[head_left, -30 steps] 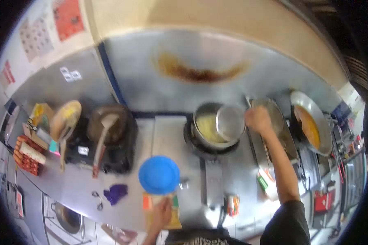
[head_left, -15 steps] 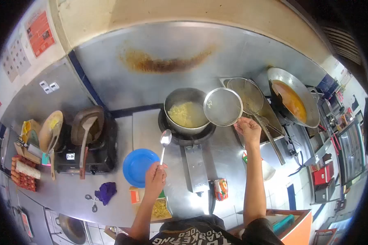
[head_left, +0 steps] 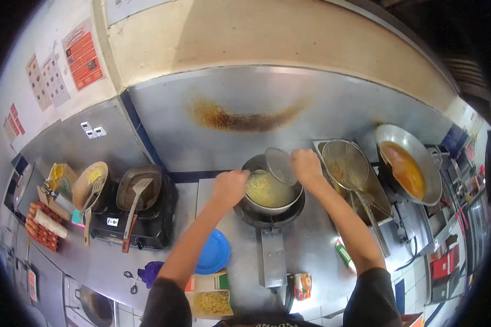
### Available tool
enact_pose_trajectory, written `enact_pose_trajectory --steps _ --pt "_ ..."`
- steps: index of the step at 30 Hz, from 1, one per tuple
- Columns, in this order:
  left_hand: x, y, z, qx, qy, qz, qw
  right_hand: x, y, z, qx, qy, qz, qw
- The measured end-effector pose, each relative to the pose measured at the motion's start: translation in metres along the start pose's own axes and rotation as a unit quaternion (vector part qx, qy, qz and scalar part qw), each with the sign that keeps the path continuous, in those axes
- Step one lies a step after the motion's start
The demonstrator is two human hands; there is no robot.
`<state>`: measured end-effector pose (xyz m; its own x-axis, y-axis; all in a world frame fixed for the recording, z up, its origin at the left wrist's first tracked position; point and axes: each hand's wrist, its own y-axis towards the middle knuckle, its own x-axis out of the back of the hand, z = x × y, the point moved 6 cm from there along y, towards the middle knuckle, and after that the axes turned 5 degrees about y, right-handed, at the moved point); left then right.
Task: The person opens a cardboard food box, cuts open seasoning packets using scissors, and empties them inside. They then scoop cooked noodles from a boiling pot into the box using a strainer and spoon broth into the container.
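My right hand [head_left: 306, 164] is closed round the handle of a small mesh strainer [head_left: 280, 165], which tilts over the right side of a metal pot [head_left: 275, 210]. My left hand [head_left: 231, 186] is closed at the pot's left rim, gripping a metal spoon whose bowl is mostly hidden. Inside the pot lie pale yellow pieces [head_left: 263, 187], perhaps pasta, in cloudy liquid. The pot sits on a single black burner [head_left: 273, 219]. Below my left forearm are a blue plate [head_left: 215, 253], partly covered, and an open pack of yellow pasta-like pieces [head_left: 213, 303].
To the left, a black stove [head_left: 131, 226] carries two pans with spatulas. A large wok [head_left: 414, 163] of orange liquid and a tray with a big skimmer [head_left: 343, 163] stand at right. Scissors [head_left: 131, 282], a purple cloth [head_left: 150, 272] and a red-orange packet [head_left: 303, 286] lie in front.
Both hands have moved to the pot. The strainer has gone from upright beside the pot to tilted over it, and the spoon has come from above the plate to the pot's rim. The view has shifted upward.
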<state>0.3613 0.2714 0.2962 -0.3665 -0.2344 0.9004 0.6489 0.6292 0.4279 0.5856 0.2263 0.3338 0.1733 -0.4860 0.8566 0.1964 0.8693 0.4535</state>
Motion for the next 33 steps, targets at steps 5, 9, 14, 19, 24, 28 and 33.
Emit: enact_pose_trajectory --steps 5,9,14,19,24,28,33 --pt "-0.072 0.066 -0.005 -0.073 0.088 0.090 0.989 -0.018 -0.002 -0.004 0.040 -0.038 0.031 0.998" --pt "-0.085 0.061 0.000 -0.089 0.112 0.191 0.971 -0.041 0.000 -0.009 0.057 -0.003 0.076 0.995" --pt "-0.066 0.046 -0.001 -0.111 0.111 0.251 0.955 -0.076 0.010 -0.023 0.114 -0.006 0.129 0.985" --pt "-0.014 0.046 0.000 -0.075 0.021 0.225 0.971 -0.071 0.014 -0.022 0.163 0.058 0.189 0.967" --pt "0.028 0.046 0.015 -0.058 0.034 0.187 0.980 -0.073 0.016 -0.022 0.112 0.150 0.227 0.956" --pt "0.057 0.039 0.022 -0.023 0.048 0.173 0.984 -0.102 0.005 -0.029 0.024 0.208 0.294 0.933" --pt "0.077 0.008 0.038 0.000 0.005 0.107 0.994 -0.124 0.004 -0.027 0.037 -0.009 0.389 0.921"
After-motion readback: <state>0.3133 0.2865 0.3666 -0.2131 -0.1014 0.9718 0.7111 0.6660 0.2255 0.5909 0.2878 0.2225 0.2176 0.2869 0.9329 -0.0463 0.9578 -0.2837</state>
